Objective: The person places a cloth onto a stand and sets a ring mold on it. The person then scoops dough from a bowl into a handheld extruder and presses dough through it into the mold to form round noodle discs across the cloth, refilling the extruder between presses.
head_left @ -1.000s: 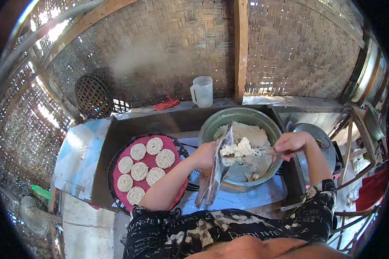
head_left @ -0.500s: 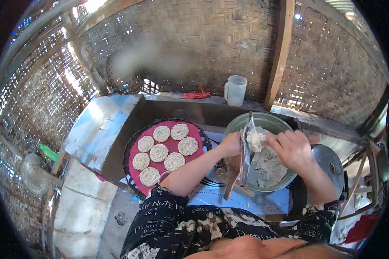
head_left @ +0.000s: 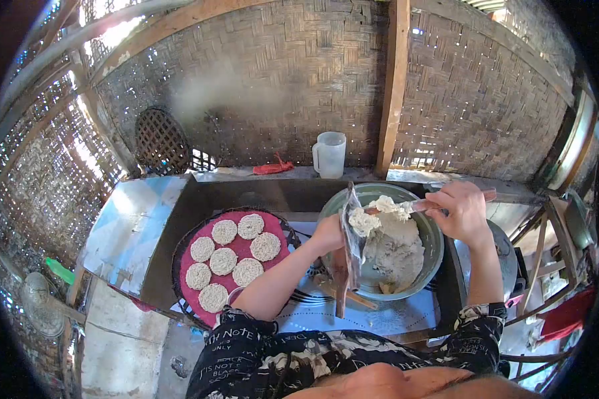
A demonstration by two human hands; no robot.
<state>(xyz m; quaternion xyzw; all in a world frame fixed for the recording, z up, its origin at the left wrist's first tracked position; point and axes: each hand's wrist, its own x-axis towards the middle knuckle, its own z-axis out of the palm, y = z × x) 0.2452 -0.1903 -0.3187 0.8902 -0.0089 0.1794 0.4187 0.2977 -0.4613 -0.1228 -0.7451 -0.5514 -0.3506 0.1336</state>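
My left hand (head_left: 329,234) is closed on an upright wooden board (head_left: 340,282) with a shiny metal-looking sheet (head_left: 354,256) on its right face. Some of those fingers are hidden behind it. A wooden spatula (head_left: 422,205) is gripped in my right hand (head_left: 460,211), its end near the board's upper part. Pale sticky dough (head_left: 364,222) clings around the spatula's end and touches the sheet. Below both hands, a green bowl (head_left: 434,256) contains more dough (head_left: 399,256).
Left of the bowl, a round tray with pink cloth (head_left: 236,226) carries several pale coiled discs (head_left: 223,261). A translucent jug (head_left: 330,155) and a red plastic bag (head_left: 273,166) are on the ledge behind. A round grey lid-like disc (head_left: 502,256) lies right of the bowl.
The view has shifted, so the surroundings appear further left and lower. My right hand has raised the spatula, which now shows more clearly, with dough at the board's upper part.
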